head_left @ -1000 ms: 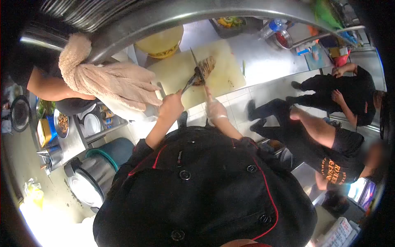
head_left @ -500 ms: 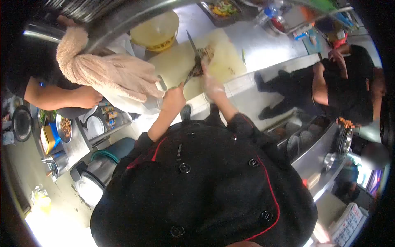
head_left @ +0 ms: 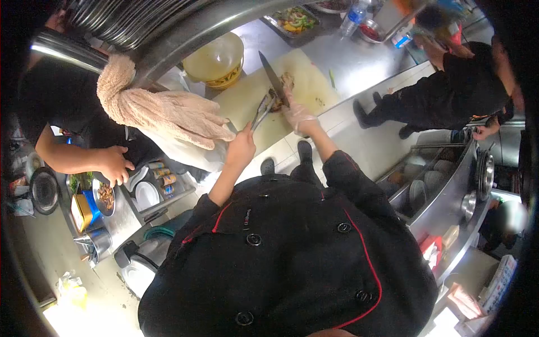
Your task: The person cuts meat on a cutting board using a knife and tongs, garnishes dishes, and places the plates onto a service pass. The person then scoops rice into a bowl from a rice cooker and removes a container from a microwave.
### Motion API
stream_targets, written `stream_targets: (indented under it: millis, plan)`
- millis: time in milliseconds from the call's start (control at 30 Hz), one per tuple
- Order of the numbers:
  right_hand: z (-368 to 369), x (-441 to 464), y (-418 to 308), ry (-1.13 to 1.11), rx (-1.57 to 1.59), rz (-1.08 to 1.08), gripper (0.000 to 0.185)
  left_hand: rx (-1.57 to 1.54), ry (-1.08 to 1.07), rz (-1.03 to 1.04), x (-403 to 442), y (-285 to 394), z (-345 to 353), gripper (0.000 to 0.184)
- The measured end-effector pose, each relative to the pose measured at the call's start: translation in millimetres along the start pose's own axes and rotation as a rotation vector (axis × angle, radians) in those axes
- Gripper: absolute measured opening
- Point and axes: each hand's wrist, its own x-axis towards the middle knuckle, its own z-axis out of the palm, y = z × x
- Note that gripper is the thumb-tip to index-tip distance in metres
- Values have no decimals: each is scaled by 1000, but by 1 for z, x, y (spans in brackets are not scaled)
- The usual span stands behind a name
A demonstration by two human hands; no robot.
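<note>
Black jacket (head_left: 292,269) with red piping (head_left: 368,253), round buttons (head_left: 344,227), translucent right glove (head_left: 303,120).

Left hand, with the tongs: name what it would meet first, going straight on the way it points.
Leading with the tongs, the left hand would likely meet the dark food on the cutting board first, then the knife; depth is unclear.

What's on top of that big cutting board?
On the cutting board lies browned food, with tongs and a knife over it. The knife and right hand hide some food, so its whole shape isn't visible.
</note>
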Motion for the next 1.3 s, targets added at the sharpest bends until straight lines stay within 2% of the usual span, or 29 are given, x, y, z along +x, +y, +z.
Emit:
stream_targets:
  millis: [33, 133, 167, 233, 400, 500, 933, 1033, 1300]
  plan:
    - [-17, -5, 1, -48, 21, -26, 64, -38, -3, -60, -6, 1, -3, 36]
    - [-41, -19, -2, -129, 149, 60, 62, -98, 115, 76, -14, -11, -3, 36]
    - [-45, -25, -4, -145, 201, 116, 61, -97, 84, 55, -16, -13, -3, 35]
    - [-51, -44, -15, -181, 156, 154, 61, -94, 25, 12, -18, -15, -4, 33]
    - [-45, -75, -41, -343, 7, 207, 67, -22, 60, 60, -19, -16, -1, 30]
    - [-16, -79, -36, -250, 0, 190, 69, -1, 87, 94, -15, -17, 5, 31]
    - [4, -53, -27, -269, 92, 240, 75, 262, -27, 191, 13, -12, -2, 30]
    - [5, -43, -31, -252, 82, 236, 75, 254, -43, 169, 11, -13, 2, 37]
    - [-13, -38, -40, -367, 52, 303, 77, 163, -52, 123, 14, -2, -16, 29]
